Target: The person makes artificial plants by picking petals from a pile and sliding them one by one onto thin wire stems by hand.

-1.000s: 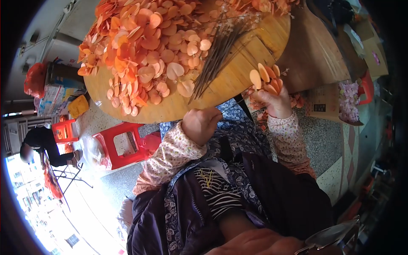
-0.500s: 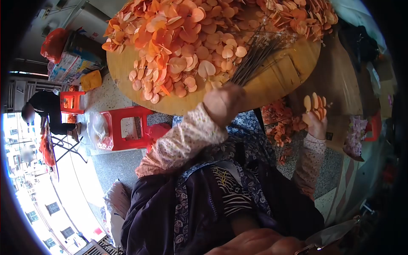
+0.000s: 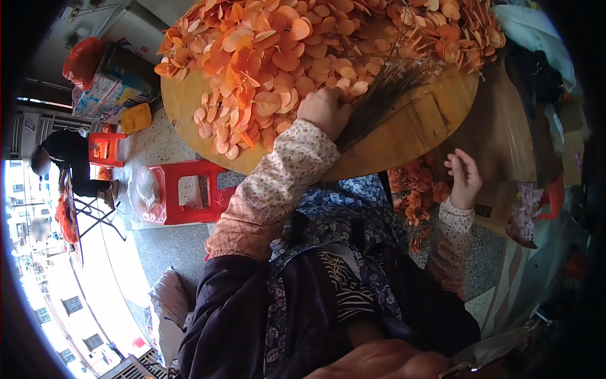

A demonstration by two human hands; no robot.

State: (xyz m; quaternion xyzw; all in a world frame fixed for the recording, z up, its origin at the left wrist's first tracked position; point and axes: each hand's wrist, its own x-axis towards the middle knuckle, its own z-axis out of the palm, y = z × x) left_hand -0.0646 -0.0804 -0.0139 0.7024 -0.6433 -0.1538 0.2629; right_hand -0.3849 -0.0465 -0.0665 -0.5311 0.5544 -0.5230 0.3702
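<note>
My left hand [image 3: 325, 114] is over the round wooden table [image 3: 429, 120], its fingers curled at the edge of a heap of round orange leaves [image 3: 265, 57]. What it grips, if anything, is hidden. Just right of it lies a bundle of thin dark brown stems [image 3: 382, 101], smeared in part. Out past the table's edge, my right hand [image 3: 465, 180] is raised with its fingers bent and apart, and nothing shows in them. Below and left of that hand hang more orange leaf sprays [image 3: 413, 189].
A red plastic stool [image 3: 167, 196] with a clear bag on it stands left of the table. A cardboard box [image 3: 492, 211] and a lilac flower bunch [image 3: 527, 208] are at the right. Far left, a person in dark clothes [image 3: 69, 158] bends over a folding stand.
The orange leaves that were in my right hand are no longer there, and its fingers have parted. My left hand has moved up from the table's near edge to the leaf heap.
</note>
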